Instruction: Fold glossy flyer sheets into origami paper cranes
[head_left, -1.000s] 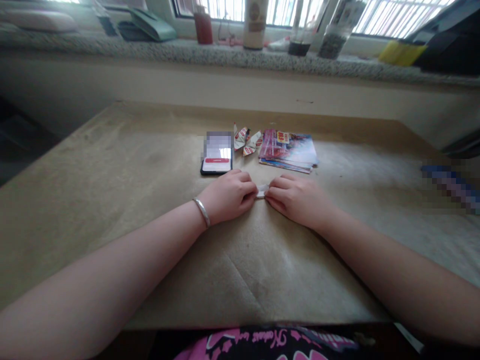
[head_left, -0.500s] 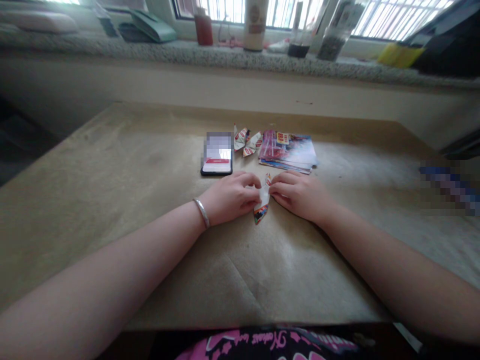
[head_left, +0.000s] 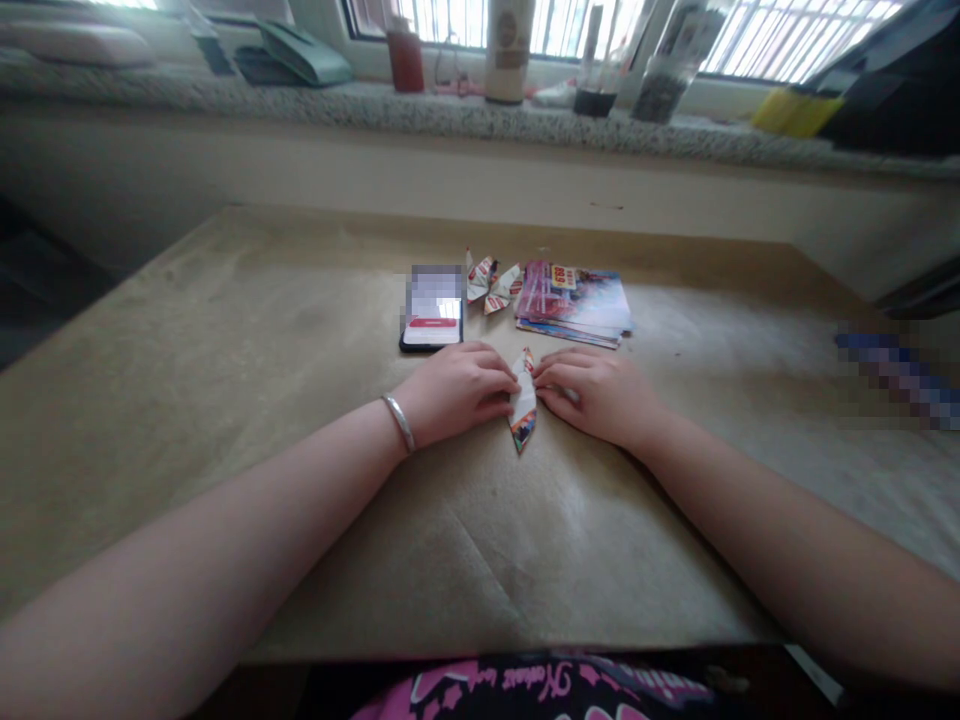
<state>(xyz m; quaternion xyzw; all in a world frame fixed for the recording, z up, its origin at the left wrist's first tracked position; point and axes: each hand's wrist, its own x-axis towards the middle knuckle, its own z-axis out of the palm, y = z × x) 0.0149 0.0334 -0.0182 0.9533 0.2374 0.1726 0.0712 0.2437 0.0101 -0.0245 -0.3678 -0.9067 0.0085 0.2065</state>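
A narrow folded paper piece (head_left: 523, 405), white with coloured print at its tips, lies on the tan table (head_left: 225, 380) between my hands. My left hand (head_left: 457, 392), with a silver bracelet at the wrist, has its curled fingers pinched on the paper's left edge. My right hand (head_left: 592, 393) grips the right edge, fingers bent and pressed together. Behind them lie a phone (head_left: 433, 308), a finished folded paper figure (head_left: 492, 283) and a stack of colourful printed sheets (head_left: 574, 303).
A stone window ledge (head_left: 450, 112) at the back carries bottles, jars and a teal object. A blurred blue item (head_left: 896, 375) sits at the table's right edge. The table's near edge runs just above my lap.
The paper piece, nearly hidden between my fingertips a second ago, has been turned and opened out lengthwise, so that it shows as a long pointed shape lying towards me.
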